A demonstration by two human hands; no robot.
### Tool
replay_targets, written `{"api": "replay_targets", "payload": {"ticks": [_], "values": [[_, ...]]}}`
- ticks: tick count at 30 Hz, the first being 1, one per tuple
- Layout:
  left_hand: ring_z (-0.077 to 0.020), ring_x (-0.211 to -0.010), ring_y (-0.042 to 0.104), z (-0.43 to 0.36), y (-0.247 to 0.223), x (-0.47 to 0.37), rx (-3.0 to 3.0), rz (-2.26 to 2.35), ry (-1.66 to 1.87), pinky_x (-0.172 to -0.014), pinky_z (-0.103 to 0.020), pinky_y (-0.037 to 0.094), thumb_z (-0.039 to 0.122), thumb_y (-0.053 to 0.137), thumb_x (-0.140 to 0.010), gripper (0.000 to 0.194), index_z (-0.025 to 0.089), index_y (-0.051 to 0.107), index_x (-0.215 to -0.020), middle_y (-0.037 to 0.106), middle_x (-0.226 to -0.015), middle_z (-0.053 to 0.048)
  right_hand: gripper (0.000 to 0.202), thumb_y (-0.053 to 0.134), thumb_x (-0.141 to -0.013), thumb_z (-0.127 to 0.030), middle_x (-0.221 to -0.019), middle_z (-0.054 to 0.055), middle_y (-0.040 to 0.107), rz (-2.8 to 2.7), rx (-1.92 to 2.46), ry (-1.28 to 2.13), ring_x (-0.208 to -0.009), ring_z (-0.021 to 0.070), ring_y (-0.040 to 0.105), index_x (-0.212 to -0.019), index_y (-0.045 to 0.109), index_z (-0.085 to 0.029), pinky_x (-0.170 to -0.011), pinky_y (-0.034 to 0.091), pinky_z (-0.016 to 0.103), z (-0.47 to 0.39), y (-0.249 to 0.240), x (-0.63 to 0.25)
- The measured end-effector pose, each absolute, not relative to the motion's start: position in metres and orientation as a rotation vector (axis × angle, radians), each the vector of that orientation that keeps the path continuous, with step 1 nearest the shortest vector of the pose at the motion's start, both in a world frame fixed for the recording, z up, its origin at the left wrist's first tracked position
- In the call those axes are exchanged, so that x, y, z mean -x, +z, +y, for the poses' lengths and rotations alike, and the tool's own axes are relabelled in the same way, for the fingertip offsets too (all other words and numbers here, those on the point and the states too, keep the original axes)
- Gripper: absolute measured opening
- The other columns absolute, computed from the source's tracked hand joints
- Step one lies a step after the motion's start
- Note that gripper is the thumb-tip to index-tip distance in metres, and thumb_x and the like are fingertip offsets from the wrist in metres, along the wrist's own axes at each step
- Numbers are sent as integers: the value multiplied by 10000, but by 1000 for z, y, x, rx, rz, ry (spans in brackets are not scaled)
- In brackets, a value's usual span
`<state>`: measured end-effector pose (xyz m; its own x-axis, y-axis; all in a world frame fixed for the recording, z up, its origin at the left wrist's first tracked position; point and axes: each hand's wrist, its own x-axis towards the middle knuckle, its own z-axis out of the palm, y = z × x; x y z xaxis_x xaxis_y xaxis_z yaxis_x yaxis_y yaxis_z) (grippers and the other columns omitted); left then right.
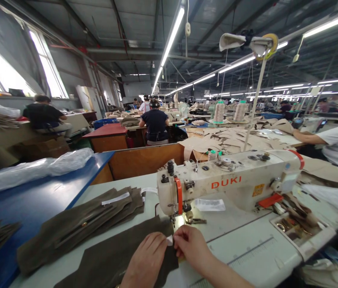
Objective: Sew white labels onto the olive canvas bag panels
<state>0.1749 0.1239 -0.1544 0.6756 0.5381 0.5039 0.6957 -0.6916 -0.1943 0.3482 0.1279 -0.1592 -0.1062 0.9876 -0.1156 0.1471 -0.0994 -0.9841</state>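
Note:
A dark olive fabric piece (112, 252) lies on the pale sewing table, reaching to the needle area of the sewing machine (225, 184). My left hand (148, 256) rests flat on this fabric, fingers stretched out and side by side. A small white label (169, 240) shows between my two hands at the fabric's right end. My right hand (191, 246) has its fingers pinched together at the label, just in front of the lit presser foot (179, 221); its fingertips are partly hidden.
More olive pieces (67, 224), one with a zipper and a white strip (115, 199), are stacked to the left. Another white label (210, 205) lies on the machine bed. An inset tray (301, 232) holds small metal parts. A blue table (64, 188) adjoins at left. A co-worker's arm (309, 138) is at right.

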Motion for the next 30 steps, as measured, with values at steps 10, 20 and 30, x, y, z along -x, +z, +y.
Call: {"api": "replay_targets", "payload": {"ticks": [10,20,30], "values": [[-196,-981,664,123,-165,-170,2607,-1164,-413,-889,-324,534,-12,366,-773,422,180,608,-1061,709,-1024,-62,462,567,-875,-312,-1359,160,534,-2501,977,569,-1297,287,423,-1277,572,-85,-1114,308,390,88,-163,-375],[-221,-1011,660,126,-172,-177,2584,-1142,-358,-890,-350,546,-29,404,-758,413,150,608,-1070,706,-1042,-82,514,548,-895,-344,-1379,157,512,-2504,976,504,-1306,275,408,-1340,507,-92,-1126,299,392,87,-165,-370],[-223,-1001,647,125,-162,-182,2621,-1200,-314,-863,-346,546,-43,416,-760,394,157,628,-1025,690,-1033,-79,499,548,-900,-351,-1388,143,503,-2464,990,556,-1311,255,397,-1326,524,-92,-1136,264,340,83,-160,-373]]}}
